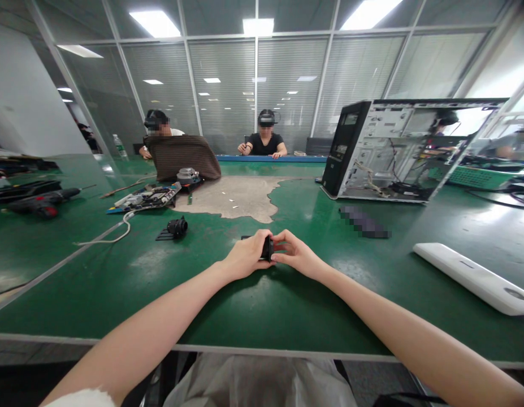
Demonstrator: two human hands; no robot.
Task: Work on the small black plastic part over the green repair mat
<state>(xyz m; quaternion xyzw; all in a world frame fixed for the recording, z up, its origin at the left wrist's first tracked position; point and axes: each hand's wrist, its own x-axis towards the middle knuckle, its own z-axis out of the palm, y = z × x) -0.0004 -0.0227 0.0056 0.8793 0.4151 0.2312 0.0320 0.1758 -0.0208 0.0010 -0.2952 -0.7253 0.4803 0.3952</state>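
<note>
Between my hands, just above the green table, is a small black part (pixel 268 249) with a raised rim; its kind is hard to tell because my fingers cover much of it. My left hand (pixel 250 254) wraps round its left side. The fingertips of my right hand (pixel 296 255) pinch the rim from the right. A dark flat edge shows behind my left hand, and I cannot tell whether it belongs to the same part. To the left on the table lies a black lens-like piece (pixel 177 227) with a flat slatted base.
An open computer case (pixel 380 152) stands at the back right, with a white elongated device (pixel 473 277) nearer me. Left are a circuit board (pixel 147 198), a cable (pixel 113 240) and a power drill (pixel 45 200). A brown cover (pixel 181 155) stands behind. Two people sit across the table.
</note>
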